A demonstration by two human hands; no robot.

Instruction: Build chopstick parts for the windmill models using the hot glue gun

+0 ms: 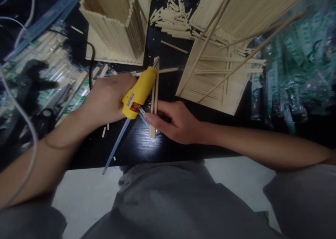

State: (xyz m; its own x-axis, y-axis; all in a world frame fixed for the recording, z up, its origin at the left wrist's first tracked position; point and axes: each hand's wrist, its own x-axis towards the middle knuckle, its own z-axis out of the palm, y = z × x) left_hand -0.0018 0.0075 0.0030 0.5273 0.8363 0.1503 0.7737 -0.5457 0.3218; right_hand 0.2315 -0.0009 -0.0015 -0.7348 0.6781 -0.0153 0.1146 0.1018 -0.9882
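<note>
My left hand (112, 95) is wrapped round a yellow hot glue gun (143, 88). A translucent glue stick (115, 148) sticks out of its back end, and its metal nozzle lies against the far end of a pair of wooden chopsticks (154, 92). My right hand (175, 121) pinches these chopsticks near their close end, between thumb and fingers. Beyond the left hand stands a box-like structure of chopsticks (112, 32) on a thin wooden base. To the right, a wooden board (215, 88) bears rows of sticks and a taller stick wall (244, 15).
Cut stick pieces (173, 20) are heaped at the back. Wrapped chopsticks (49, 57) and scissors (52, 109) lie at the left; green-printed plastic wrappers (294, 60) pile up at the right. A pale cable (28, 123) crosses over my left forearm. The black table's (126, 155) front edge is near my lap.
</note>
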